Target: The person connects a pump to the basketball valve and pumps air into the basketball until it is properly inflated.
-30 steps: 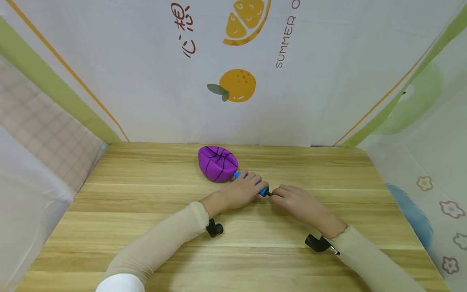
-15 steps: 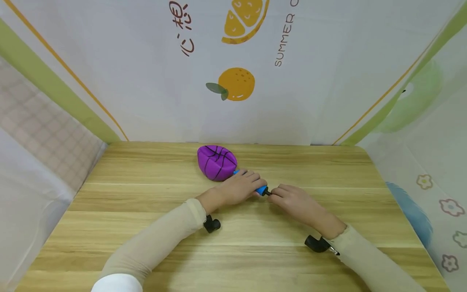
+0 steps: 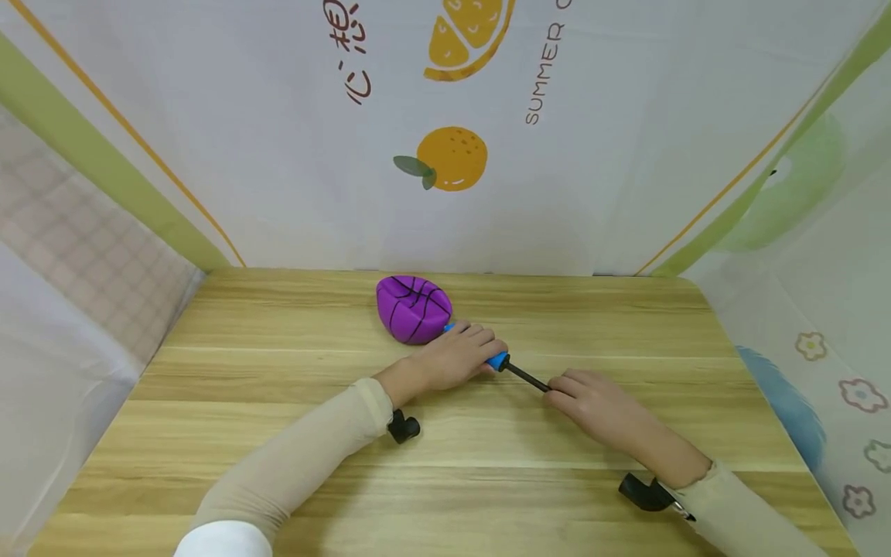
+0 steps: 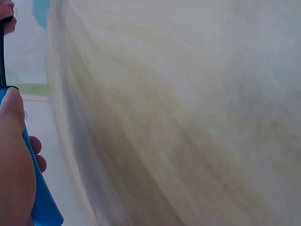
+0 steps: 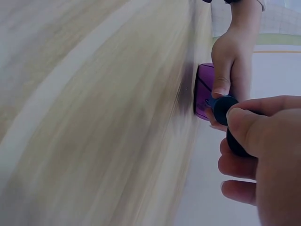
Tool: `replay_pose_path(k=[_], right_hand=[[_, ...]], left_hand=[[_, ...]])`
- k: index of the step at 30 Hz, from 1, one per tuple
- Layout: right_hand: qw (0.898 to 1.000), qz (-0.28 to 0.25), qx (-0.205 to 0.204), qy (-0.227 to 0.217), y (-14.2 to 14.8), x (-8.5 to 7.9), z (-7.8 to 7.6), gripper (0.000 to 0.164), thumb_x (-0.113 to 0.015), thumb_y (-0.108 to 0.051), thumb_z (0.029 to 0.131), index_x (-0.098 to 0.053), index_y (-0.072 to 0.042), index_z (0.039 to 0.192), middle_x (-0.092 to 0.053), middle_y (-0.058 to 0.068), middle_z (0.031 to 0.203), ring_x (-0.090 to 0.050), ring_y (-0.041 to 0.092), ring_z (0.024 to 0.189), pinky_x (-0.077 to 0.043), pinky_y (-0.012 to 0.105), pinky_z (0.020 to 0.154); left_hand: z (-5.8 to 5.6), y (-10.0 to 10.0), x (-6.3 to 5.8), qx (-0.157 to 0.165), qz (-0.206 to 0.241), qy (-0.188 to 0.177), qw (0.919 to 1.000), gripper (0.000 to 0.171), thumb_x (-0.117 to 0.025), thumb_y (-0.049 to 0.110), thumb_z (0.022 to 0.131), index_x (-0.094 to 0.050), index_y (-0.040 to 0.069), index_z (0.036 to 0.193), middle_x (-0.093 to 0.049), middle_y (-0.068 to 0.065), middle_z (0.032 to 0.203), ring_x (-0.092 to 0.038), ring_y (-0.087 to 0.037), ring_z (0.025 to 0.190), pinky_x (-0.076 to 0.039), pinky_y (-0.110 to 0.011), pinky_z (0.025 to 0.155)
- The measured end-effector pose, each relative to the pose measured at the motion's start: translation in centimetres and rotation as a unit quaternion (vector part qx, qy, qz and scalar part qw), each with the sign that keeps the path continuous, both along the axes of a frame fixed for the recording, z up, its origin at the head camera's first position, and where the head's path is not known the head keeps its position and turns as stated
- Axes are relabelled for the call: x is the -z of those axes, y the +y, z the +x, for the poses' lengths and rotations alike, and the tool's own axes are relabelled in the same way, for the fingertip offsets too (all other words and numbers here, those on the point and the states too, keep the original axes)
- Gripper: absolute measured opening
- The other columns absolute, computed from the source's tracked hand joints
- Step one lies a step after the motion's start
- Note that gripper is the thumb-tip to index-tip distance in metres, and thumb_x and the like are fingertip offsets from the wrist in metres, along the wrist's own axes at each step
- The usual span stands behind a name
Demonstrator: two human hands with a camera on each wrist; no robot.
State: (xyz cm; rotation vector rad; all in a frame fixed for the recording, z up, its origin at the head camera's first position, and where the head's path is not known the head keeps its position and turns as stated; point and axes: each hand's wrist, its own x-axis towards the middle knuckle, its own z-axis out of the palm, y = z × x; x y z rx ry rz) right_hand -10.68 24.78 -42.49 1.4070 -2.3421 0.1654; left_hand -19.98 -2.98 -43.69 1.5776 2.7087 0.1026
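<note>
A purple basketball [image 3: 414, 311], dented and partly deflated, lies near the back of the table. Right beside it my left hand [image 3: 451, 362] grips the blue barrel of a hand pump [image 3: 497, 361], whose far tip points at the ball. Whether a needle enters the ball is hidden. A long stretch of black rod [image 3: 527, 377] shows between barrel and right hand. My right hand [image 3: 599, 406] holds the pump's black handle [image 5: 236, 143], with the thumb against it in the right wrist view. The left wrist view has the left thumb along the blue barrel [image 4: 46, 205].
Under the hands spreads a wood-grain table [image 3: 445, 495]. Behind it rises a white printed cloth [image 3: 557, 209] with fruit drawings, and more cloth hangs at both sides. A black camera mount [image 3: 643, 493] sits on the right wrist, another mount [image 3: 404, 427] on the left.
My right hand has moved right and toward me, drawing the black rod out of the blue barrel. Half a second ago the rod was almost fully in. Ball and left hand stay nearly still.
</note>
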Motion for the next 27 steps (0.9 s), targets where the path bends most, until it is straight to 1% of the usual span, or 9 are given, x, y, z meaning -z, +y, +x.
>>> replay_pose_path(k=[2, 3, 4, 9, 15, 21, 25, 27], right_hand=[[1.000, -0.002, 0.001, 0.009, 0.3, -0.1, 0.4, 0.050, -0.024, -0.018, 0.113, -0.070, -0.008, 0.098, -0.065, 0.003, 0.096, -0.061, 0.017, 0.083, -0.056, 0.031, 0.070], [1.000, -0.003, 0.002, 0.013, 0.4, -0.2, 0.5, 0.057, -0.017, -0.020, 0.113, -0.070, -0.008, 0.098, -0.065, 0.003, 0.096, -0.060, 0.017, 0.083, -0.056, 0.031, 0.071], [1.000, -0.004, 0.002, 0.018, 0.6, -0.3, 0.7, 0.059, -0.015, -0.021, 0.113, -0.070, -0.008, 0.097, -0.065, 0.003, 0.095, -0.061, 0.017, 0.084, -0.056, 0.031, 0.071], [0.999, -0.008, 0.001, 0.031, 1.2, -0.7, 1.4, 0.057, -0.017, -0.020, 0.113, -0.070, -0.007, 0.095, -0.065, 0.003, 0.095, -0.061, 0.018, 0.084, -0.056, 0.030, 0.071], [1.000, -0.009, 0.001, 0.024, 1.7, -1.0, 1.9, 0.055, -0.018, -0.021, 0.113, -0.069, -0.008, 0.096, -0.064, 0.002, 0.095, -0.059, 0.016, 0.082, -0.055, 0.029, 0.069], [1.000, -0.010, 0.000, 0.021, 1.6, -1.0, 1.8, 0.056, -0.018, -0.021, 0.113, -0.069, -0.008, 0.097, -0.065, 0.003, 0.096, -0.061, 0.017, 0.083, -0.056, 0.030, 0.070], [1.000, -0.009, -0.002, 0.016, 1.2, -0.9, 1.4, 0.057, -0.017, -0.021, 0.112, -0.070, -0.007, 0.097, -0.065, 0.003, 0.096, -0.062, 0.017, 0.084, -0.056, 0.030, 0.070], [1.000, -0.002, 0.000, 0.007, 1.0, -0.8, 1.1, 0.036, -0.036, -0.015, 0.111, -0.070, -0.006, 0.099, -0.065, 0.004, 0.097, -0.062, 0.017, 0.085, -0.056, 0.030, 0.071]], left_hand=[[0.0, 0.0, 0.0, -0.001, -0.001, 0.000, 1.0000, 0.041, -0.043, 0.041, 0.109, -0.049, 0.021, 0.144, -0.055, 0.003, 0.134, -0.048, -0.018, 0.128, -0.032, -0.040, 0.116], [0.0, 0.0, 0.0, -0.001, 0.000, 0.001, 1.0000, 0.041, -0.043, 0.041, 0.109, -0.049, 0.021, 0.144, -0.055, 0.002, 0.134, -0.048, -0.018, 0.128, -0.032, -0.040, 0.116], [-0.1, 0.0, 0.0, -0.001, 0.000, 0.001, 1.0000, 0.041, -0.042, 0.042, 0.109, -0.049, 0.021, 0.144, -0.055, 0.003, 0.134, -0.048, -0.018, 0.129, -0.032, -0.040, 0.116], [-0.1, 0.0, -0.1, 0.000, 0.008, 0.000, 1.0000, 0.041, -0.045, 0.040, 0.108, -0.049, 0.020, 0.143, -0.056, 0.002, 0.133, -0.049, -0.019, 0.128, -0.033, -0.041, 0.116], [-0.1, 0.0, -0.1, -0.003, 0.006, 0.001, 1.0000, 0.040, -0.046, 0.040, 0.108, -0.050, 0.020, 0.143, -0.056, 0.002, 0.132, -0.049, -0.019, 0.127, -0.034, -0.040, 0.115], [0.0, 0.0, -0.1, -0.005, 0.006, 0.002, 1.0000, 0.040, -0.047, 0.038, 0.108, -0.050, 0.019, 0.143, -0.056, 0.001, 0.132, -0.049, -0.021, 0.128, -0.033, -0.042, 0.115], [0.2, 0.2, -0.2, -0.008, 0.005, 0.000, 1.0000, 0.040, -0.048, 0.037, 0.108, -0.049, 0.018, 0.143, -0.055, -0.001, 0.134, -0.048, -0.022, 0.130, -0.032, -0.044, 0.115], [0.2, 0.3, -0.2, -0.009, 0.004, 0.002, 0.9999, 0.039, -0.048, 0.037, 0.108, -0.049, 0.018, 0.143, -0.055, -0.001, 0.133, -0.048, -0.022, 0.129, -0.032, -0.044, 0.114]])
